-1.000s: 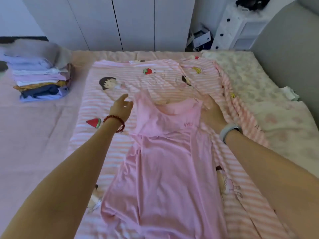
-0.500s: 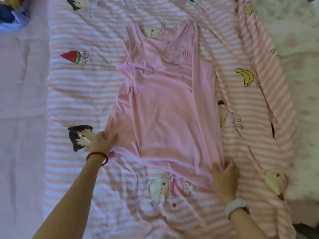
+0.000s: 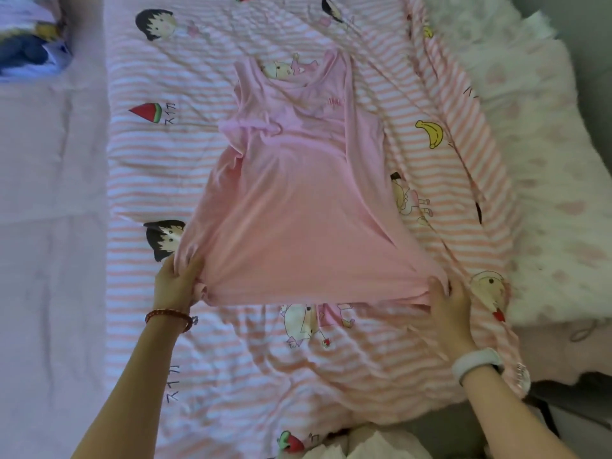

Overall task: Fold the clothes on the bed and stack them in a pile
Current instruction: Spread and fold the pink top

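Note:
A plain pink sleeveless dress [image 3: 298, 207] lies on the striped pink cartoon blanket [image 3: 159, 160], neckline away from me and hem towards me. My left hand [image 3: 177, 284] grips the hem's left corner, bunching the cloth. My right hand [image 3: 447, 298] holds the hem's right corner, fingers curled over the edge. The hem is stretched in a line between both hands. A wrinkle crosses the chest on the left side. The pile of folded clothes [image 3: 29, 44] shows only partly at the top left corner.
A pale pink sheet [image 3: 49, 226] covers the bed on the left. A white fluffy blanket with pink hearts [image 3: 546, 160] lies along the right. The bed's near edge and dark floor [image 3: 563, 402] show at the lower right. White cloth [image 3: 364, 448] sits at the bottom.
Both hands went from the dress's shoulders down to its hem and took hold of the corners. The hem is now pulled taut and wider, and the skirt lies smoother.

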